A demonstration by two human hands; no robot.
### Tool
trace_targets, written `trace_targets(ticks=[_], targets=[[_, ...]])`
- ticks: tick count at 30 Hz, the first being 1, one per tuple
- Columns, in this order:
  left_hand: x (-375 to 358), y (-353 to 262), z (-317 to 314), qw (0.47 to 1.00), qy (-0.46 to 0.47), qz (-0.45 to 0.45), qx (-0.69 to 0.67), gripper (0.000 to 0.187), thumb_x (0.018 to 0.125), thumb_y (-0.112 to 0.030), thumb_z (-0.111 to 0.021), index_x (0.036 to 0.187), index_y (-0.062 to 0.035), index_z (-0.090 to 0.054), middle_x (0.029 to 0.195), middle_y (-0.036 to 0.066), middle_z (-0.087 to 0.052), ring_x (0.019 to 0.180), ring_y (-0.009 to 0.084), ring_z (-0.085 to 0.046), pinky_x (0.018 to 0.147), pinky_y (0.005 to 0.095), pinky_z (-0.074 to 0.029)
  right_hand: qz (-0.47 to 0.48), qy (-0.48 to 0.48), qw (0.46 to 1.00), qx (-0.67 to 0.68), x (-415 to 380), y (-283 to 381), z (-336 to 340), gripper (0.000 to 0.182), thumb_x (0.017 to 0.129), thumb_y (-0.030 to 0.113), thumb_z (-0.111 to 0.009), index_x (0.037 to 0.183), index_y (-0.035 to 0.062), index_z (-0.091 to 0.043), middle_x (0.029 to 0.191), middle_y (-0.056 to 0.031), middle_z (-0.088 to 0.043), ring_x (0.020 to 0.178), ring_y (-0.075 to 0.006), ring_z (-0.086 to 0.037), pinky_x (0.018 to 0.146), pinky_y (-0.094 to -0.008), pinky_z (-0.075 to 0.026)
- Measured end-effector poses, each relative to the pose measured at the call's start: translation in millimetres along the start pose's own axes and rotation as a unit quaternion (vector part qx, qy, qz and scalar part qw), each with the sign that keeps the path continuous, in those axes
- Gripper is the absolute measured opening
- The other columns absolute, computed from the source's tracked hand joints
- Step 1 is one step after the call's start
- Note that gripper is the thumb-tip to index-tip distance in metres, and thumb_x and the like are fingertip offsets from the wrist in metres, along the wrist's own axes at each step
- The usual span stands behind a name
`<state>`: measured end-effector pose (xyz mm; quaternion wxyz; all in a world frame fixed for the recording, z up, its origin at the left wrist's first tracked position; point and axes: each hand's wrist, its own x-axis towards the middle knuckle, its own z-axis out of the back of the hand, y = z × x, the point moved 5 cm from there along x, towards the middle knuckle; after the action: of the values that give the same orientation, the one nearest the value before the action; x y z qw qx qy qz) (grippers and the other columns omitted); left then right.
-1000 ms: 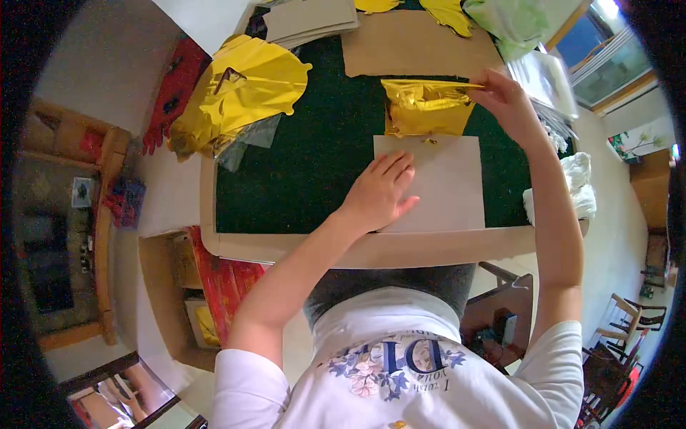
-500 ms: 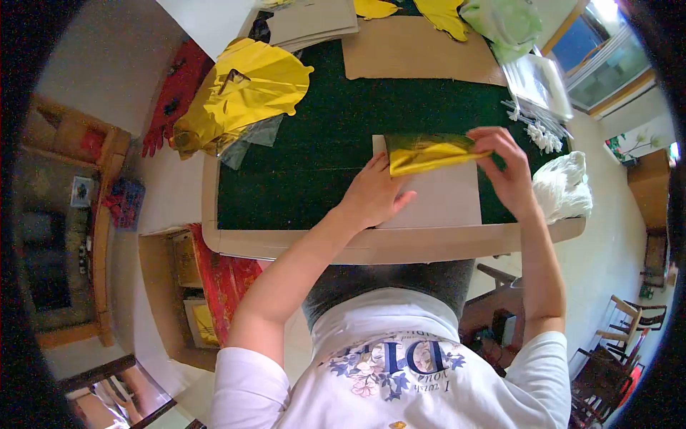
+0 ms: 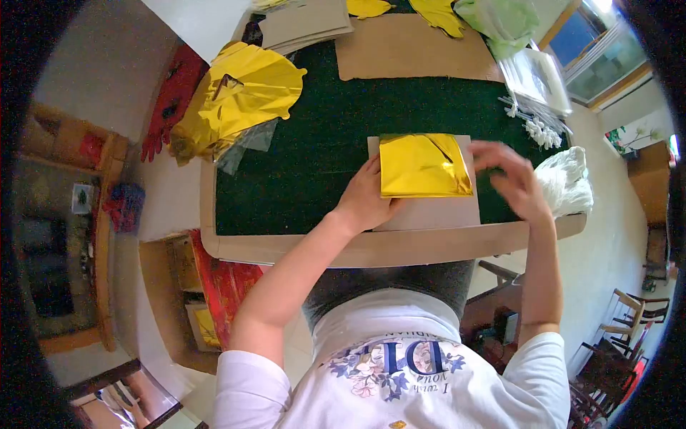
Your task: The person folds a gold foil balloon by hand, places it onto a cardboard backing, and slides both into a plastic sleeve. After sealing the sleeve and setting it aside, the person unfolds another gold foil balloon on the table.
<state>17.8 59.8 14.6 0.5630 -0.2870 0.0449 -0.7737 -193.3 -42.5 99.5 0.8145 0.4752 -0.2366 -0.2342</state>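
A folded gold foil sheet [image 3: 426, 166] lies over a pale cardboard piece [image 3: 436, 217] at the near part of the green table surface [image 3: 307, 157]. My left hand [image 3: 366, 194] rests at the foil's left edge, its fingertips partly under or behind the foil; whether it grips anything is hidden. Just right of the cardboard, my right hand [image 3: 516, 179] is raised with its fingers bent and apart, slightly blurred, holding nothing that shows.
Yellow foil balloons [image 3: 254, 82] and clear bags lie at the left. Behind are grey card sheets [image 3: 304, 25] and brown cardboard [image 3: 414, 50]. To the right are a green bag [image 3: 500, 25], white sticks [image 3: 539, 129] and a white bundle [image 3: 566, 182]. A cardboard rim [image 3: 357, 250] edges the table's near side.
The gold foil's raised near part has come down flat over the cardboard. My right hand has let go of the foil and moved right and toward me.
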Motion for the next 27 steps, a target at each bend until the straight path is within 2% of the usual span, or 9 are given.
trace_targets(ticks=[1,3,6,8,12,16,21,24,27], targets=[[-1.0,1.0,-2.4,1.0,0.011,0.007,-0.004,0.044,0.082,-0.023,-0.064,0.124,-0.0133,-0.055,0.127,0.012,-0.055,0.121,0.0353,-0.048,0.105,0.0436,-0.04,0.013,-0.03,0.999,-0.037,16.2,3.5,4.0,0.035,0.078,-0.009,-0.051,0.11,0.0002,-0.063,0.123,-0.0129,-0.061,0.122,-0.0265,-0.052,0.107,-0.0367,-0.035],[-0.7,3.4,-4.8,0.999,0.032,0.018,-0.011,0.047,0.083,-0.023,-0.066,0.127,-0.0123,-0.052,0.13,0.014,-0.053,0.124,0.037,-0.046,0.106,0.0455,-0.038,0.041,-0.053,0.993,-0.095,50.7,-11.4,1.1,0.027,0.086,-0.002,-0.054,0.111,0.0014,-0.064,0.12,-0.0141,-0.063,0.116,-0.0263,-0.057,0.101,-0.034,-0.042],[1.1,1.5,0.1,0.999,0.031,0.019,-0.037,0.048,0.082,-0.022,-0.066,0.127,-0.0124,-0.052,0.129,0.014,-0.053,0.125,0.0371,-0.045,0.106,0.0454,-0.039,0.008,-0.016,0.989,-0.15,82.2,-27.5,-29.1,0.027,0.093,0.009,-0.052,0.117,0.0033,-0.063,0.125,-0.0129,-0.06,0.116,-0.0278,-0.057,0.1,-0.0337,-0.044],[-0.4,2.3,-1.9,0.999,0.028,0.025,-0.032,0.048,0.082,-0.022,-0.067,0.127,-0.013,-0.052,0.129,0.014,-0.053,0.125,0.0369,-0.045,0.106,0.0453,-0.039,0.03,-0.005,0.978,-0.209,85.8,-35.7,-45.0,0.03,0.094,0.011,-0.053,0.122,0.0075,-0.062,0.127,-0.0133,-0.06,0.115,-0.03,-0.057,0.099,-0.0353,-0.045],[-0.8,1.4,0.3,0.999,0.03,0.011,-0.019,0.051,0.077,-0.021,-0.067,0.126,-0.012,-0.053,0.129,0.013,-0.054,0.125,0.0347,-0.045,0.108,0.0452,-0.036,0.092,0.033,0.952,-0.289,75.2,-51.0,-59.2,0.031,0.094,0.014,-0.053,0.123,0.0058,-0.061,0.127,-0.0135,-0.059,0.12,-0.0302,-0.054,0.104,-0.0378,-0.042],[-0.3,-4.2,5.5,0.999,0.042,-0.018,0.03,0.052,0.078,-0.021,-0.068,0.126,-0.0096,-0.052,0.128,0.015,-0.053,0.125,0.0355,-0.045,0.11,0.0448,-0.035,0.093,0.038,0.954,-0.284,64.7,-55.0,-60.9,0.034,0.093,0.015,-0.055,0.126,0.0071,-0.059,0.131,-0.012,-0.057,0.127,-0.028,-0.048,0.112,-0.0446,-0.031],[-1.1,3.2,-4.7,0.998,0.054,-0.026,0.03,0.057,0.073,-0.018,-0.069,0.127,-0.0104,-0.051,0.131,0.015,-0.051,0.129,0.0369,-0.041,0.11,0.0458,-0.034,0.102,0.032,0.947,-0.301,59.5,-58.6,-64.3,0.035,0.093,0.014,-0.054,0.127,0.0091,-0.058,0.135,-0.0111,-0.054,0.132,-0.0263,-0.044,0.114,-0.0469,-0.025],[-5.6,6.5,9.1,0.999,0.03,0.008,-0.03,0.045,0.074,-0.006,-0.064,0.118,-0.0075,-0.056,0.125,0.016,-0.055,0.124,0.0354,-0.047,0.105,0.044,-0.04,0.108,0.033,0.946,-0.304,57.9,-60.7,-65.0,0.035,0.094,0.015,-0.052,0.128,0.0102,-0.057,0.136,-0.0102,-0.053,0.132,-0.0271,-0.043,0.113,-0.0493,-0.025],[-11.5,21.3,22.4,1.0,-0.008,0.029,-0.001,0.032,0.074,0.005,-0.058,0.106,-0.0032,-0.06,0.117,0.018,-0.06,0.117,0.0351,-0.053,0.099,0.0419,-0.045,0.116,0.03,0.943,-0.31,58.1,-62.0,-64.6,0.035,0.094,0.016,-0.051,0.128,0.0106,-0.057,0.137,-0.0099,-0.052,0.132,-0.0277,-0.043,0.113,-0.0502,-0.026]])
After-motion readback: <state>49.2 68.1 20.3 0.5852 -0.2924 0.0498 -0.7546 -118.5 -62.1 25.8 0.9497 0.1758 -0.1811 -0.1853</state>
